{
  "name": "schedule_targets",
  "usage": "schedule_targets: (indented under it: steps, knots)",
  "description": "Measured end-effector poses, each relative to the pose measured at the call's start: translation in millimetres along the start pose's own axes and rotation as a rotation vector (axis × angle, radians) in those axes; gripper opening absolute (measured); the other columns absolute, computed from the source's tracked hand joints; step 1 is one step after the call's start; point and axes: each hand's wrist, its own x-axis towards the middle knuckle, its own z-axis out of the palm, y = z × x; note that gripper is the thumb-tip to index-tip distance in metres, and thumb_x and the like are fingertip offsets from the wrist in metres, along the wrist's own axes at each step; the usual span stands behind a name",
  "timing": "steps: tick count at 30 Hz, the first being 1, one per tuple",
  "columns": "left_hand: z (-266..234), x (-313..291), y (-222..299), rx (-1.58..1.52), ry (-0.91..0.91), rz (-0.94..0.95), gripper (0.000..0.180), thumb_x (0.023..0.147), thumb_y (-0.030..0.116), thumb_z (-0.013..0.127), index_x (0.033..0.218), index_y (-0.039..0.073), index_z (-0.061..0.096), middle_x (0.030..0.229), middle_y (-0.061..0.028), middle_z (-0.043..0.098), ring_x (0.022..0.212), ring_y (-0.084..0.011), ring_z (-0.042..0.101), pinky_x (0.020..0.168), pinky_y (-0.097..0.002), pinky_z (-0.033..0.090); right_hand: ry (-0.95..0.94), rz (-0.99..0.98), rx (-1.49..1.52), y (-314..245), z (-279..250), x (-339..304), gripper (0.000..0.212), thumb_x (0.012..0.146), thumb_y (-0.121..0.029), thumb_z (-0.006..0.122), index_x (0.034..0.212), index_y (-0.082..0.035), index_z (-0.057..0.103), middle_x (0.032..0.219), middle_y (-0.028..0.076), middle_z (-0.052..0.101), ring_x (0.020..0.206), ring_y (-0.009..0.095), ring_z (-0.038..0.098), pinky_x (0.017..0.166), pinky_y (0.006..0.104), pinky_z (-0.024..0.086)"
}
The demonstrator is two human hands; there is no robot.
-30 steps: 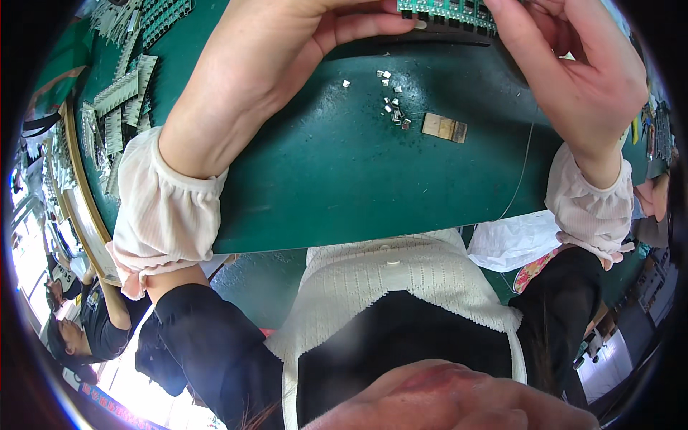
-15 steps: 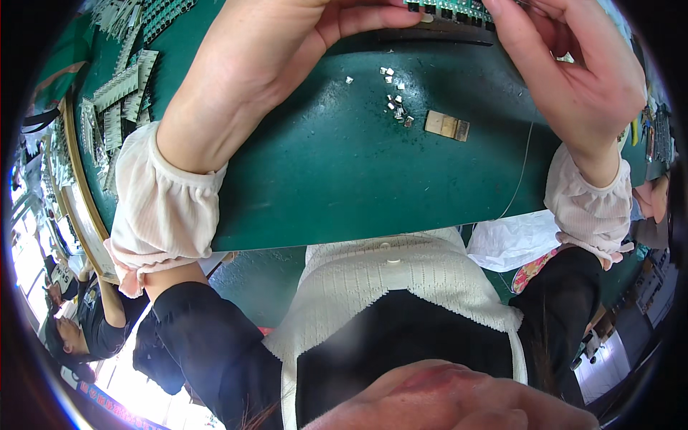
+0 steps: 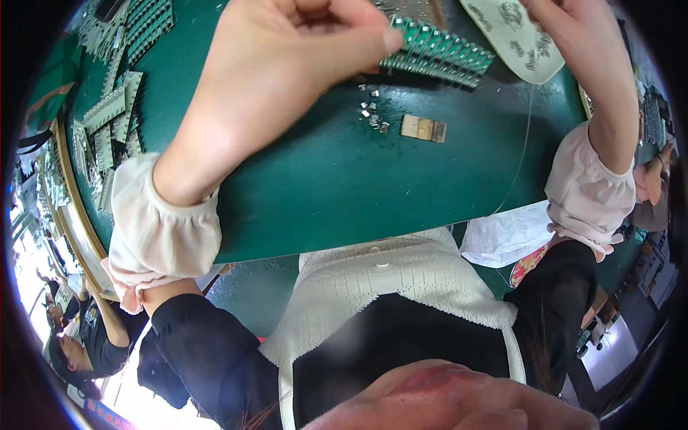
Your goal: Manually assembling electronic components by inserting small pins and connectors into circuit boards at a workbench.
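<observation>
My left hand (image 3: pixel 276 79) pinches one end of a green circuit board strip (image 3: pixel 441 51) between thumb and fingers. Rows of small metal pieces line the strip, which tilts down to the right above the table. Over a pale tray (image 3: pixel 541 70) with little metal parts in it, my right hand (image 3: pixel 584 43) is closed, its fingers drawn together. The top edge cuts off part of this hand, so what its fingertips hold cannot be made out. Under the strip lie scattered tiny metal bits (image 3: pixel 373 115), beside a small wooden block (image 3: pixel 423 128).
Stacks of pale board strips (image 3: pixel 107 115) and green boards (image 3: pixel 149 29) lie at the left on the green table (image 3: pixel 344 186). A thin wire (image 3: pixel 522 158) runs toward the front edge. A white plastic bag (image 3: pixel 505 235) hangs below it. Another person (image 3: pixel 97 330) sits at far left.
My right hand has let go of the strip and moved right, over the tray. The strip stays in my left hand, now angled downward. The view has shifted, bringing the tray into sight.
</observation>
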Motion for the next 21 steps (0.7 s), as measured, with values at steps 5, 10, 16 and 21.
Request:
schedule_targets:
  steps: [5, 10, 16, 21]
  knots:
    - [7, -13, -4, 0.737, -0.046, 0.71, 0.014, 0.082, -0.013, 0.075, 0.094, -0.006, 0.07, 0.101, -0.0123, 0.072, 0.085, -0.0164, 0.067, 0.075, -0.0238, 0.051, -0.184, 0.122, -0.043, 26, 15, 8, 0.008, 0.082, -0.006, 0.069, 0.084, 0.002, 0.068, 0.076, 0.018, 0.069, 0.07, 0.034, 0.068, 0.066, 0.0412, 0.052]
    - [20, -30, -1, 1.099, -0.05, 1.058, 0.021, 0.074, -0.014, 0.078, 0.09, -0.005, 0.069, 0.094, -0.0176, 0.071, 0.078, -0.0261, 0.07, 0.065, -0.0295, 0.055, -0.199, 0.13, -0.23, 39, 30, 6, 0.01, 0.081, -0.008, 0.065, 0.081, 0.001, 0.069, 0.078, 0.023, 0.067, 0.077, 0.042, 0.067, 0.07, 0.0475, 0.052]
    - [19, -38, 3, 1.248, -0.098, 1.078, 0.024, 0.07, -0.016, 0.075, 0.092, -0.008, 0.068, 0.093, -0.0193, 0.068, 0.076, -0.0286, 0.069, 0.064, -0.0316, 0.057, -0.183, 0.097, -0.297, 48, 51, 5, 0.011, 0.08, -0.008, 0.064, 0.074, 0.001, 0.066, 0.075, 0.024, 0.065, 0.075, 0.043, 0.066, 0.069, 0.0497, 0.051]
    - [21, -37, 6, 1.298, -0.086, 1.061, 0.028, 0.069, -0.016, 0.073, 0.095, -0.008, 0.069, 0.093, -0.0185, 0.068, 0.074, -0.0298, 0.068, 0.064, -0.0328, 0.057, -0.148, 0.131, -0.205, 23, 36, 8, 0.009, 0.077, -0.007, 0.064, 0.073, 0.001, 0.064, 0.074, 0.024, 0.064, 0.073, 0.043, 0.065, 0.067, 0.0491, 0.051]
